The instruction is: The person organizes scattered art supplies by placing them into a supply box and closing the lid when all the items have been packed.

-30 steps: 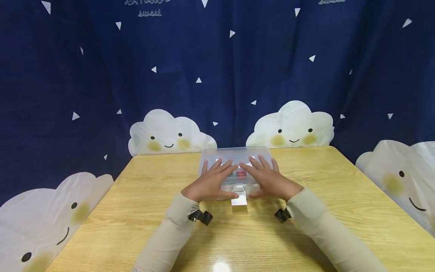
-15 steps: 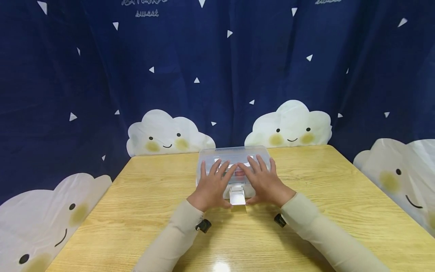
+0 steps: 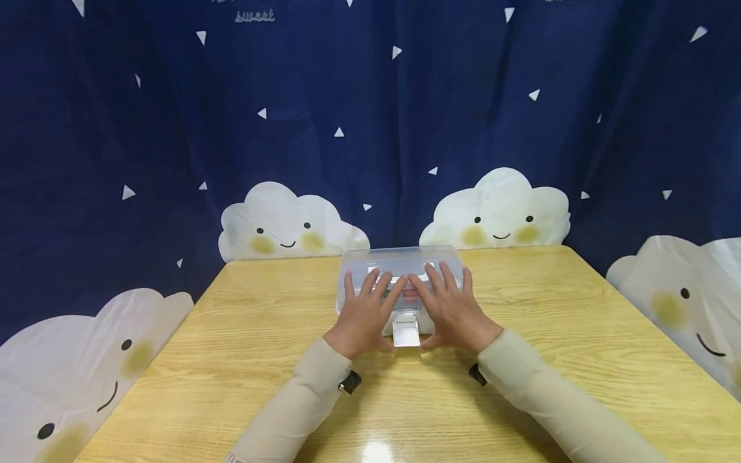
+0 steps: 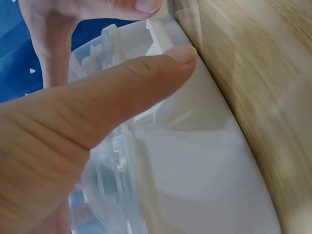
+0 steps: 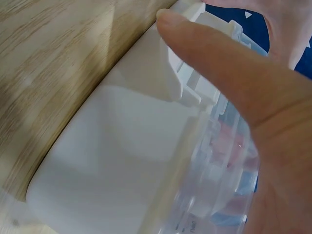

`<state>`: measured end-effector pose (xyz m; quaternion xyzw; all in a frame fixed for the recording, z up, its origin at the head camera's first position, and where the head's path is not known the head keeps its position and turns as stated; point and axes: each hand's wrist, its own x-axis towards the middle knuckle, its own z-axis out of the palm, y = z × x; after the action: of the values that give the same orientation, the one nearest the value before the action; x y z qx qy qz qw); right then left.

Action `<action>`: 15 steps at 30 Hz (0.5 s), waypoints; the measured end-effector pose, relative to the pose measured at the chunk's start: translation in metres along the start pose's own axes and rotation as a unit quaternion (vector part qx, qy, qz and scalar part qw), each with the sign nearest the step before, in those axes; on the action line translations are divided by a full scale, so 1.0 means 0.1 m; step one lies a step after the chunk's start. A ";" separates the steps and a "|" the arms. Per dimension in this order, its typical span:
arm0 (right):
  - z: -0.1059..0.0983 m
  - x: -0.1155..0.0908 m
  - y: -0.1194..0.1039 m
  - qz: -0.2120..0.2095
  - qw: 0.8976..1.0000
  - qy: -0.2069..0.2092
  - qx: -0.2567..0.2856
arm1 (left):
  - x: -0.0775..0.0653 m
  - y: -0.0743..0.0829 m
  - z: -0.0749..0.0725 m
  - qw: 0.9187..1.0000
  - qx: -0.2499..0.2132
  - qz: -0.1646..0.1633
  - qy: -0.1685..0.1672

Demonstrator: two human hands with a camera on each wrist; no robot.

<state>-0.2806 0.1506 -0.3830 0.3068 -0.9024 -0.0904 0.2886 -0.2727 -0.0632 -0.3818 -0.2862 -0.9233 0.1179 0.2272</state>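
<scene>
A white storage box point(image 4: 195, 170) with a clear lid point(image 3: 354, 258) sits toward the far side of the table. Its white front latch point(image 3: 406, 332) is flipped outward, away from the front wall. My left hand point(image 3: 363, 321) lies over the left half of the lid, fingers spread and straight, the thumb in front near the latch's left edge. Mirroring it, my right hand point(image 3: 460, 319) spreads over the right half, its thumb by the latch's right edge. Both index fingertips nearly meet at the lid's middle. Something red point(image 3: 410, 292) shows through the lid between them.
The box stands on a light wooden table point(image 3: 266, 308), close to its back edge. Behind hangs a dark blue curtain point(image 3: 301, 83) printed with white triangles and smiling clouds. A small black wrist device point(image 3: 350, 382) sits at the left sleeve cuff.
Both hands have turned so the fingers point more forward. The left thumb has slid off the latch's upper part toward its lower left corner. The box stays in place.
</scene>
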 end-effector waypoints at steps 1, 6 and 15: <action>0.00 0.00 -0.01 0.002 1.000 -0.004 0.000 | 0.00 0.00 0.00 1.000 0.002 -0.001 -0.002; -0.01 0.01 -0.02 0.009 1.000 -0.019 0.009 | 0.00 0.00 0.01 1.000 -0.004 -0.005 -0.007; -0.10 0.03 0.02 0.003 0.997 -0.039 0.067 | 0.00 -0.05 -0.07 0.999 -0.044 0.011 -0.024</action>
<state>-0.2777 0.1501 -0.3734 0.3193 -0.9177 -0.0413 0.2327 -0.2714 -0.0668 -0.3741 -0.3032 -0.9295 0.0869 0.1913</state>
